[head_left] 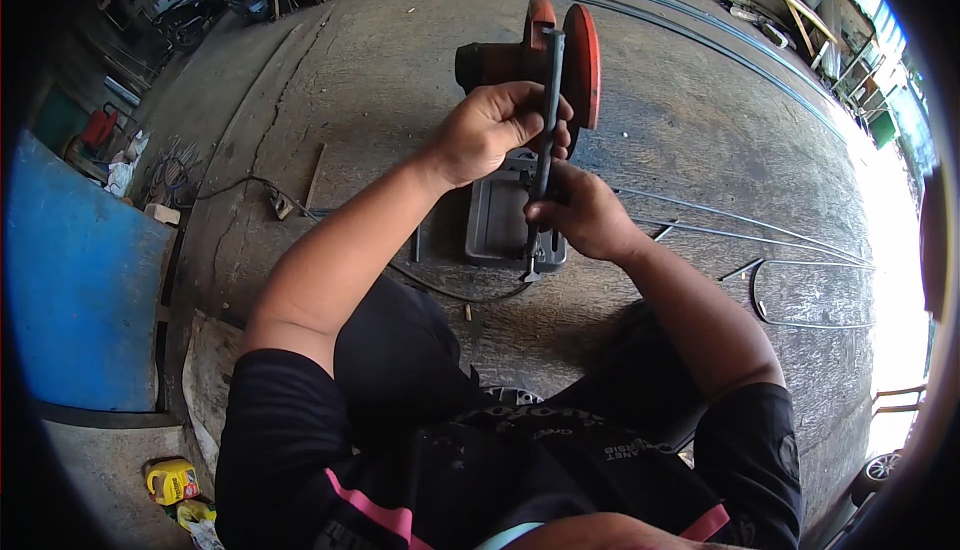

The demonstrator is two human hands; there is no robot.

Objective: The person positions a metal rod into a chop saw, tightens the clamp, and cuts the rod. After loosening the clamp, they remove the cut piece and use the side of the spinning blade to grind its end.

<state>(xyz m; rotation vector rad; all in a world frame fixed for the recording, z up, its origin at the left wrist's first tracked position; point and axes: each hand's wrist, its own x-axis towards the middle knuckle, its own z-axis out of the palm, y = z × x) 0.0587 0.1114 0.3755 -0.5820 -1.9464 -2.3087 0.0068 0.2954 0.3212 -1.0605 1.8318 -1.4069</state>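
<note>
A dark grey metal rod stands nearly upright in front of me, slightly tilted. My left hand grips it around the middle, thumb and fingers closed about it. Lower down, my right hand is also closed on the rod, its thumb against the near side. Right behind the rod is a red chop saw with a round red blade guard. The saw's grey base rests on the floor below my hands, partly hidden by them.
Long thin metal bars lie on the concrete floor at the right, and more bars stretch across the back. A blue panel stands at the left. A yellow container sits at lower left. A black cable crosses the floor.
</note>
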